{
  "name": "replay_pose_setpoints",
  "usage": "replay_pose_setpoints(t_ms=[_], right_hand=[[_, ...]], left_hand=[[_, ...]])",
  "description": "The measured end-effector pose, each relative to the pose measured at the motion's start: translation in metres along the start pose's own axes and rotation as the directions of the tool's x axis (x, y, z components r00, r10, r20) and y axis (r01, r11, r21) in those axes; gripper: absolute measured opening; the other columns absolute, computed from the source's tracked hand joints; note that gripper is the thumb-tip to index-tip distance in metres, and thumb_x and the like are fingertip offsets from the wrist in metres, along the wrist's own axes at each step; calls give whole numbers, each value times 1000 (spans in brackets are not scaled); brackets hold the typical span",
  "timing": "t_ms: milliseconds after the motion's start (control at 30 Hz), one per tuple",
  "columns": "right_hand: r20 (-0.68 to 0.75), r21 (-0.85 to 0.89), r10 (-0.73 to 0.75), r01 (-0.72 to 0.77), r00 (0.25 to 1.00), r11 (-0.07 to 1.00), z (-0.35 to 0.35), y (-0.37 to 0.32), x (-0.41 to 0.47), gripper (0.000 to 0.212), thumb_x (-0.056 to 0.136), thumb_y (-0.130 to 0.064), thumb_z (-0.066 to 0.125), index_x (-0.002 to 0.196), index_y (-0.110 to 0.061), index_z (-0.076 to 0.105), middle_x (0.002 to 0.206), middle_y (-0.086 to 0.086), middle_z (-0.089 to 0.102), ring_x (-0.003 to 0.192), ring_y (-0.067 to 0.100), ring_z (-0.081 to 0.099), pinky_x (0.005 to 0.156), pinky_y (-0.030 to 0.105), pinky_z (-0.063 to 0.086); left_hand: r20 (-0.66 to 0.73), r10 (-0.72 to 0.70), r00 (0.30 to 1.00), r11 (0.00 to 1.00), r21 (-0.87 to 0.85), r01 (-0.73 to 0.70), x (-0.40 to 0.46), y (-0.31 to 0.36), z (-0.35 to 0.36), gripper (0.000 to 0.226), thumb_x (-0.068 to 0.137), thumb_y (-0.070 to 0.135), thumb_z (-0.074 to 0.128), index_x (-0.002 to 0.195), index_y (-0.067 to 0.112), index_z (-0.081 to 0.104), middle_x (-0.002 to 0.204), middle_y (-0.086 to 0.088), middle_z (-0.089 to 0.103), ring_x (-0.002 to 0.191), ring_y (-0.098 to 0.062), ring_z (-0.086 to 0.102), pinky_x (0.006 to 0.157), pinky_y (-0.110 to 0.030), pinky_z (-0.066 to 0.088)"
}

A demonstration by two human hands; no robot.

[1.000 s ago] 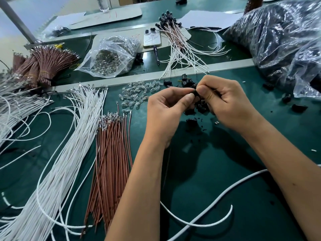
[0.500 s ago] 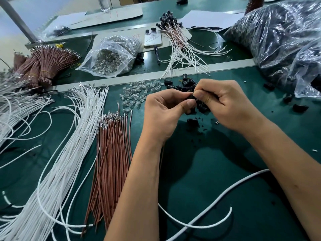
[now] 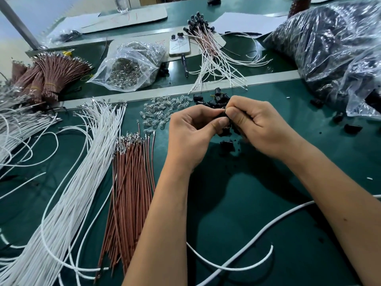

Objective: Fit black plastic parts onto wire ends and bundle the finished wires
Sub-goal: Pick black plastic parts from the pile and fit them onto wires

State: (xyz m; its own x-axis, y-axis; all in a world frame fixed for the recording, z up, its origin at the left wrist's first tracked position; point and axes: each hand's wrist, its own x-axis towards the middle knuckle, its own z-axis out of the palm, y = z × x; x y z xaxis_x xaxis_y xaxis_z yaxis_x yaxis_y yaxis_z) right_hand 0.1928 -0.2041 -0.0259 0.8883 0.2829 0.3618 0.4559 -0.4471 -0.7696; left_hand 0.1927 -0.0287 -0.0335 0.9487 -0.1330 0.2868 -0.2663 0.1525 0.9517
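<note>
While both hands meet at the centre of the frame above the green tabletop (image 3: pixel 237 203), the left hand (image 3: pixel 191 133) and the right hand (image 3: pixel 259 124) have their fingers curled and clamped together on a small black plastic part (image 3: pixel 223 114), thumbs pressing toward each other. By my reading, the fitting step is in hand: a wire end is being seated into the part, though the wire itself is hidden by the fingers. Its long axis seems to run roughly left to right between the two thumbs; which end faces where cannot be told. Loose black parts (image 3: pixel 216 99) lie just beyond the hands, brown wires (image 3: pixel 132 174) and white wires (image 3: pixel 68 193) to the lower left. Next would likely call for a firm push until seated, then laying the wire with the finished bunch (image 3: pixel 210 48) at upper centre.
</note>
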Motion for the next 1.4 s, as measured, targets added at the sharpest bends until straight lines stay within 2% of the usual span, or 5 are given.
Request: replay_pose_setpoints(t_ms=[167, 500, 633, 900, 1400], right_hand=[[-30, 276, 157, -143, 987, 951, -2, 4, 0, 47, 106, -48, 44, 93, -6, 61, 61, 10, 41, 49, 14, 37, 42, 20, 31], [-90, -19, -10, 8, 996, 1000, -1, -1, 0, 29, 107, -29, 53, 86, -10, 59, 59, 2, 51, 51, 7, 42, 50, 21, 38], [-110, -28, -12, 9, 994, 1000, -2, -3, 0, 39, 107, -34, 54, 75, -12, 55, 58, -4, 46, 54, 6, 38, 52, 23, 33], [-76, -103, -101, 93, 992, 990, -7, -3, 0, 40, 107, -23, 56, 79, 6, 59, 60, 11, 46, 56, 18, 35, 51, 27, 32], [-100, -132, -87, 73, 991, 989, 1, -7, 1, 39, 108, -20, 55, 72, -4, 50, 59, -7, 35, 56, 7, 30, 53, 17, 26]], left_hand=[[-30, -45, 999, 997, -63, 43, -1, 1, 3, 18, 79, -12, 76, 86, 5, 74, 76, -3, 75, 67, -12, 68, 67, -23, 57], [-38, -60, 997, 997, -45, 58, -1, 0, 3, 16, 79, -10, 78, 88, 2, 75, 83, -10, 76, 72, -15, 69, 69, -25, 56], [-4, -47, 999, 998, -42, 47, -1, 1, 4, 16, 79, -10, 78, 86, 3, 75, 82, -10, 76, 76, -21, 70, 74, -30, 60], [37, -103, 994, 991, -78, 106, -2, 2, 2, 15, 80, -7, 77, 82, 8, 76, 73, -9, 74, 63, -20, 64, 65, -25, 55], [-21, -16, 1000, 999, 48, 17, 0, -3, 4, 17, 79, -10, 78, 82, 6, 74, 70, -7, 72, 62, -16, 65, 62, -24, 54]])
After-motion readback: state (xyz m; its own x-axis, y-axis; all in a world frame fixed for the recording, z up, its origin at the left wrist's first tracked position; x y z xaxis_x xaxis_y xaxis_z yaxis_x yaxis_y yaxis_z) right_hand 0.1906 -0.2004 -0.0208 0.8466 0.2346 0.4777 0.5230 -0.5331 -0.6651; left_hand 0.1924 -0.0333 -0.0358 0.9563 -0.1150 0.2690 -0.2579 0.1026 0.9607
